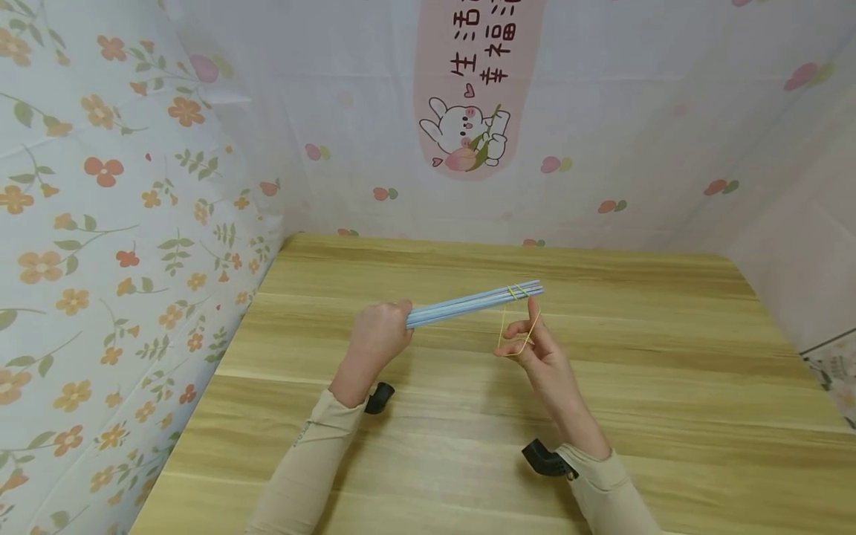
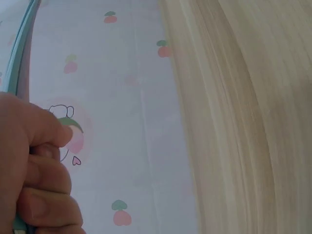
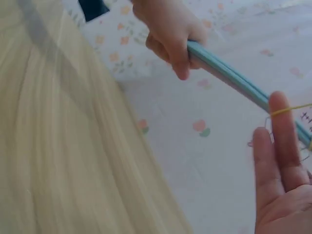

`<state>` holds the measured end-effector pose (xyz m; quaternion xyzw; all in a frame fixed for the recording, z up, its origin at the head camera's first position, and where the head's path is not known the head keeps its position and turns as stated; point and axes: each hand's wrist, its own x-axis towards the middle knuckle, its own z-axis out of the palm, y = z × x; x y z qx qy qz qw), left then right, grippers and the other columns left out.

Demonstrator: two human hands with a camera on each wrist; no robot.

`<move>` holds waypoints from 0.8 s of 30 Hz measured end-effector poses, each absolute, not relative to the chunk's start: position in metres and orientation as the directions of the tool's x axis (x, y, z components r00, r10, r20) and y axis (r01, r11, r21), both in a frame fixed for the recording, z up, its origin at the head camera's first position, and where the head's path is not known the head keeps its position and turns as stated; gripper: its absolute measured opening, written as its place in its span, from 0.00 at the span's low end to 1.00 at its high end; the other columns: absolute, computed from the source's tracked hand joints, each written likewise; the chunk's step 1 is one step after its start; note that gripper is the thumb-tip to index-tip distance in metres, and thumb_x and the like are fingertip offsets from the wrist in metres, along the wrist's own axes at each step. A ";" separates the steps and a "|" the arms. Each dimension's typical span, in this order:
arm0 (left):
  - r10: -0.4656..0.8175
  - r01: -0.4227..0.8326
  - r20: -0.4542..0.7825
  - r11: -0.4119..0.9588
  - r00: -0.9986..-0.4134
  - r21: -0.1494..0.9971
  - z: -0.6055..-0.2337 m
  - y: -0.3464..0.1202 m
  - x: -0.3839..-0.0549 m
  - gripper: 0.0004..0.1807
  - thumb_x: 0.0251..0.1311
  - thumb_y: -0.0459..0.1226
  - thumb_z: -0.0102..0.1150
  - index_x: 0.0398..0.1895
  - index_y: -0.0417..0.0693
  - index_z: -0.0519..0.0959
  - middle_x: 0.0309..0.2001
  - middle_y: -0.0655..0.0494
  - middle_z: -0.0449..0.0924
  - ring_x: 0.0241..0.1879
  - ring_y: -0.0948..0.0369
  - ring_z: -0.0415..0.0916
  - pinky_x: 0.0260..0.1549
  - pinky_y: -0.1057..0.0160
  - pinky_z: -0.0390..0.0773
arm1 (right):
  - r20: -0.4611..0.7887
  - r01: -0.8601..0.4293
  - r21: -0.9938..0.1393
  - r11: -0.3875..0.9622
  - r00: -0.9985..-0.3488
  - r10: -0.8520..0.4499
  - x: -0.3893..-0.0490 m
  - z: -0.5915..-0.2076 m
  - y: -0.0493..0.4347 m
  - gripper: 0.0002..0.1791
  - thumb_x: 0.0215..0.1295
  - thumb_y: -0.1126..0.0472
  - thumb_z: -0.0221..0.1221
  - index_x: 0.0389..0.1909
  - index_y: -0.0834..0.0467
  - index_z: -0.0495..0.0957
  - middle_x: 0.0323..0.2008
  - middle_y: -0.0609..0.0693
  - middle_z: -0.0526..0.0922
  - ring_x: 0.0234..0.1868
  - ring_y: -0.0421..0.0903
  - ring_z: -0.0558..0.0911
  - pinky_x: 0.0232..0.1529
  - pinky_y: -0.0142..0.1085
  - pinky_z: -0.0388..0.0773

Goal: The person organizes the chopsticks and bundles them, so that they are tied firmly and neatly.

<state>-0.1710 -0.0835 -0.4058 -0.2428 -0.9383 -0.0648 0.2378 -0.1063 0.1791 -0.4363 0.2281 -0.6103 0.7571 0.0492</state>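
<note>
left hand (image 1: 381, 332) gripping the blue sticks (image 1: 468, 303) at their 9 o'clock end, right hand (image 1: 545, 365) kinda spread, yellow band (image 3: 294, 108) stretched round its fingers

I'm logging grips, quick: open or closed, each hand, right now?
Left hand: closed, holding a bundle of blue sticks.
Right hand: open, a yellow rubber band stretched across its fingers.

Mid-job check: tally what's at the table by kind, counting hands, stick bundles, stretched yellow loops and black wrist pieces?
Left hand and right hand: 2
Blue bundle: 1
Yellow loop: 1
Black wrist pieces: 2
Total: 6
</note>
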 end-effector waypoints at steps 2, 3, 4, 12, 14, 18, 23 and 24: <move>0.419 0.480 0.495 0.877 -0.761 -0.004 -0.407 -0.083 -0.171 0.14 0.49 0.30 0.63 0.15 0.47 0.69 0.11 0.61 0.55 0.13 0.67 0.46 0.10 0.72 0.48 | 0.393 -0.310 -0.882 -0.354 -0.899 -0.191 -0.106 -0.438 0.175 0.37 0.73 0.70 0.42 0.76 0.47 0.38 0.46 0.46 0.72 0.42 0.37 0.84 0.53 0.30 0.77; 0.416 0.476 0.504 0.879 -0.757 -0.011 -0.408 -0.083 -0.171 0.14 0.49 0.30 0.63 0.15 0.47 0.69 0.10 0.61 0.56 0.13 0.67 0.47 0.09 0.72 0.48 | 0.384 -0.290 -0.869 -0.400 -0.906 -0.177 -0.107 -0.438 0.173 0.37 0.73 0.70 0.41 0.76 0.47 0.38 0.47 0.47 0.72 0.43 0.38 0.83 0.53 0.30 0.77; 0.413 0.472 0.512 0.881 -0.753 -0.016 -0.409 -0.083 -0.171 0.13 0.49 0.30 0.63 0.15 0.47 0.69 0.10 0.61 0.57 0.13 0.67 0.47 0.09 0.72 0.49 | 0.371 -0.271 -0.858 -0.437 -0.915 -0.159 -0.107 -0.438 0.171 0.36 0.73 0.70 0.40 0.76 0.48 0.38 0.47 0.46 0.73 0.44 0.38 0.83 0.54 0.29 0.76; 0.412 0.479 0.567 0.877 -0.713 -0.035 -0.411 -0.084 -0.170 0.10 0.46 0.31 0.66 0.17 0.46 0.73 0.10 0.58 0.65 0.13 0.66 0.48 0.08 0.70 0.53 | 0.224 -0.129 -0.680 -0.722 -0.974 -0.038 -0.113 -0.425 0.172 0.21 0.75 0.62 0.40 0.63 0.58 0.72 0.41 0.51 0.83 0.41 0.41 0.86 0.45 0.32 0.81; 0.421 0.484 0.575 0.873 -0.702 -0.048 -0.410 -0.084 -0.170 0.10 0.46 0.31 0.66 0.17 0.46 0.73 0.10 0.58 0.66 0.13 0.66 0.48 0.08 0.71 0.54 | 0.215 -0.100 -0.662 -0.743 -0.975 -0.061 -0.115 -0.422 0.176 0.21 0.76 0.61 0.38 0.57 0.60 0.76 0.40 0.53 0.84 0.41 0.42 0.86 0.45 0.32 0.81; 0.437 0.498 0.593 0.865 -0.676 -0.071 -0.409 -0.085 -0.169 0.11 0.44 0.31 0.66 0.17 0.46 0.72 0.09 0.58 0.66 0.13 0.66 0.48 0.08 0.70 0.54 | 0.170 -0.025 -0.680 -0.733 -0.977 -0.125 -0.121 -0.416 0.186 0.23 0.76 0.58 0.35 0.47 0.60 0.79 0.38 0.51 0.84 0.41 0.42 0.86 0.45 0.32 0.81; 0.465 0.520 0.596 0.849 -0.655 -0.091 -0.405 -0.086 -0.168 0.13 0.43 0.31 0.67 0.16 0.47 0.71 0.09 0.59 0.64 0.13 0.67 0.47 0.09 0.71 0.50 | 0.123 0.014 -0.768 -0.641 -0.978 -0.169 -0.128 -0.408 0.198 0.23 0.76 0.56 0.36 0.40 0.59 0.80 0.36 0.50 0.84 0.38 0.41 0.86 0.44 0.31 0.81; 0.473 0.524 0.593 0.846 -0.651 -0.099 -0.404 -0.086 -0.168 0.13 0.44 0.31 0.67 0.16 0.47 0.71 0.09 0.59 0.64 0.13 0.67 0.47 0.09 0.71 0.50 | 0.118 0.019 -0.780 -0.625 -0.977 -0.176 -0.128 -0.407 0.199 0.23 0.76 0.56 0.36 0.40 0.59 0.80 0.35 0.50 0.84 0.38 0.41 0.86 0.43 0.31 0.81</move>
